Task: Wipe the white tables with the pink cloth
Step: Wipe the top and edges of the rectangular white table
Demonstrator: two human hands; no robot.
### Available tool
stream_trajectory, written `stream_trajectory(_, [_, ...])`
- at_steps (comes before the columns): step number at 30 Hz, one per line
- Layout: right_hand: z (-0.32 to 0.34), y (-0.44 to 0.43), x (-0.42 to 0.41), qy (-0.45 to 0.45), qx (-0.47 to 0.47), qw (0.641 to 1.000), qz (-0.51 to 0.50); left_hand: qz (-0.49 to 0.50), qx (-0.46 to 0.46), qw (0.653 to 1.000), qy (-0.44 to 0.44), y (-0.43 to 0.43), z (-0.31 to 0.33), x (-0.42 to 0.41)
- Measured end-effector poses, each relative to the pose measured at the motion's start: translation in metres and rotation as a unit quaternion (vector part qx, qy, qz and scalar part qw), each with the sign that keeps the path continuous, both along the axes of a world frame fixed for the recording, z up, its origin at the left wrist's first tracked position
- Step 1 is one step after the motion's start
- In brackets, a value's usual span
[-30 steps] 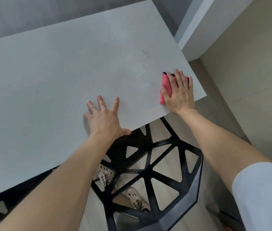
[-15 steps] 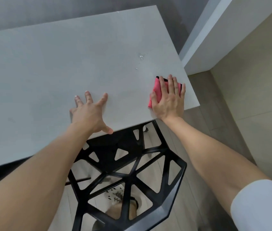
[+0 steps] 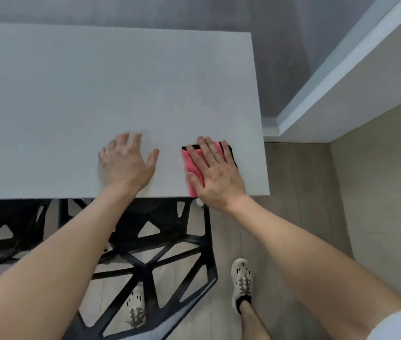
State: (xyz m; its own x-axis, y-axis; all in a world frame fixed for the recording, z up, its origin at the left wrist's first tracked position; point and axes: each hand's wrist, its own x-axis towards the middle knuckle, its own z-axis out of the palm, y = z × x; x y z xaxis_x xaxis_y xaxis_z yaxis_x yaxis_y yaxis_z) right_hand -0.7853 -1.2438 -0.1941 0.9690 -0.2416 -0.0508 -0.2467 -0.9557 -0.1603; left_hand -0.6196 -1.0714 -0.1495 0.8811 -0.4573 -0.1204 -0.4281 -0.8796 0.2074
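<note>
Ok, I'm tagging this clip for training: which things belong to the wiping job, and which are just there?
Job: pink cloth, pressed under the flat right hand; white table; left hand resting flat on the table.
Just there: black chair at the table's near edge; shoes the person wears.

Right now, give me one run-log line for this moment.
left hand: flat on white table | right hand: pressing pink cloth at near edge

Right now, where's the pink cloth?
Head view: the pink cloth lies flat on the white table near its front right corner, pressed under the right hand, reaching the near edge. The left hand rests on the table to its left.
</note>
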Motion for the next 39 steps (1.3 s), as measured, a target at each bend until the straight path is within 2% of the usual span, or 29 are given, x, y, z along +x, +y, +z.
stream_trajectory(2, [0.001, -0.018, -0.015, 0.019, -0.013, 0.989, 0.147, 0.014, -0.023, 0.998, -0.05, -0.029, -0.016, -0.016])
stream_trajectory(4, [0.007, -0.048, -0.021, 0.026, -0.016, 0.959, 0.281, 0.02, -0.031, 0.997, -0.07, -0.049, -0.032, -0.022])
stream_trajectory(6, [0.009, -0.084, -0.011, 0.047, -0.011, 0.931, 0.361, 0.028, -0.028, 0.996, -0.08, -0.051, -0.044, -0.025])
stream_trajectory(8, [0.008, -0.125, 0.018, 0.056, -0.027, 0.939, 0.339, 0.036, -0.034, 0.994, -0.094, -0.047, -0.05, -0.024])
stream_trajectory(12, [0.014, -0.196, 0.099, 0.049, -0.04, 0.992, 0.109, 0.042, -0.043, 0.991, -0.118, -0.047, -0.053, -0.024])
stream_trajectory(15, [0.012, -0.169, 0.12, 0.022, -0.006, 0.999, -0.045, 0.044, -0.042, 0.99, -0.123, -0.045, -0.052, -0.024])
stream_trajectory(16, [0.011, -0.145, 0.11, 0.007, 0.001, 0.998, -0.06, 0.046, -0.043, 0.99, -0.123, -0.045, -0.051, -0.024])
stream_trajectory(17, [0.011, -0.119, 0.092, -0.006, 0.009, 1.0, -0.029, 0.047, -0.044, 0.99, -0.123, -0.045, -0.05, -0.023])
stream_trajectory(19, [0.014, -0.079, 0.045, -0.008, 0.021, 0.989, 0.144, 0.044, -0.045, 0.99, -0.126, -0.046, -0.049, -0.021])
stream_trajectory(21, [0.017, -0.071, 0.01, 0.019, 0.017, 0.949, 0.316, 0.041, -0.046, 0.99, -0.129, -0.044, -0.051, -0.022])
stream_trajectory(23, [0.014, -0.106, 0.025, 0.036, 0.022, 0.919, 0.393, 0.036, -0.043, 0.99, -0.129, -0.043, -0.052, -0.022])
stream_trajectory(25, [0.011, -0.145, 0.077, 0.027, -0.005, 0.949, 0.313, 0.038, -0.041, 0.99, -0.132, -0.043, -0.053, -0.022])
stream_trajectory(27, [0.016, -0.177, 0.137, 0.026, -0.009, 0.992, 0.124, 0.042, -0.044, 0.99, -0.13, -0.043, -0.054, -0.022])
stream_trajectory(29, [0.017, -0.181, 0.171, 0.023, -0.006, 0.999, -0.037, 0.052, -0.049, 0.99, -0.122, -0.043, -0.055, -0.023])
stream_trajectory(31, [0.014, -0.154, 0.169, 0.002, -0.004, 0.996, -0.088, 0.055, -0.053, 0.99, -0.117, -0.044, -0.054, -0.022])
stream_trajectory(35, [0.016, -0.064, 0.07, -0.009, 0.001, 0.998, 0.061, 0.047, -0.046, 0.992, -0.105, -0.046, -0.046, -0.024])
stream_trajectory(39, [0.025, -0.038, -0.01, 0.061, -0.004, 0.977, 0.206, 0.041, -0.038, 0.997, -0.061, -0.046, -0.036, -0.022])
